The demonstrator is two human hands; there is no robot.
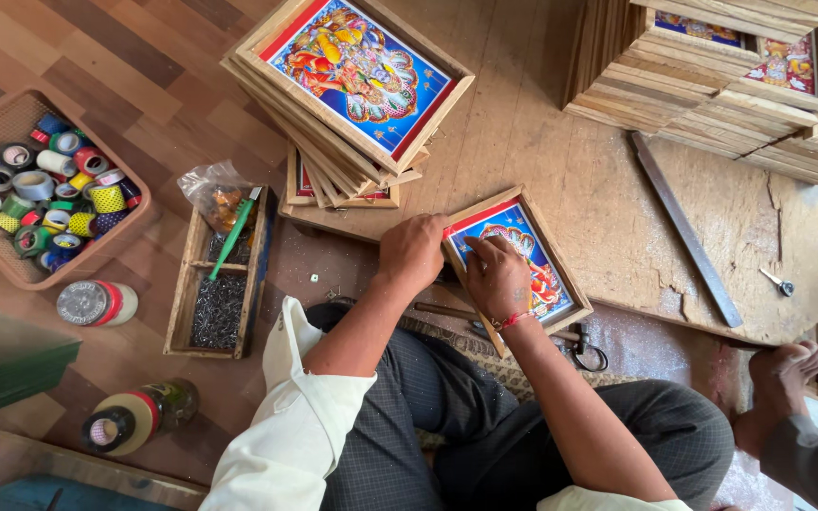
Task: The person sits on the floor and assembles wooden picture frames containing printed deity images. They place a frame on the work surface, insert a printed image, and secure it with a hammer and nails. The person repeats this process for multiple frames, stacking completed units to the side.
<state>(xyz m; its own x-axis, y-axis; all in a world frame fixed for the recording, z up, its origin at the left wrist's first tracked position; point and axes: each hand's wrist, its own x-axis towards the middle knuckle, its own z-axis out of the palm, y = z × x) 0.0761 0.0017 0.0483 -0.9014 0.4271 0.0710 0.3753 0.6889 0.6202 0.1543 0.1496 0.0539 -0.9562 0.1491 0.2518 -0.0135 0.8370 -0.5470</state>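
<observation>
A small wooden frame (pixel 560 293) with a bright red, blue and orange picture lies on a low wooden board (pixel 598 189) in front of me. My left hand (pixel 413 250) grips the frame's near left corner, fingers curled over its edge. Over the picture's left side rests my right hand (pixel 498 275), its fingertips pinched at the upper left of the picture; whether they hold something small is unclear. A red thread is tied round the right wrist.
A stack of larger framed pictures (pixel 357 80) sits at the back, more frames (pixel 712 71) at the far right. A metal bar (pixel 685 230) lies on the board. A basket of tape rolls (pixel 44 185), a wooden nail tray (pixel 220 274) and tape rolls (pixel 97 303) stand left. Another person's foot (pixel 783 374) is at right.
</observation>
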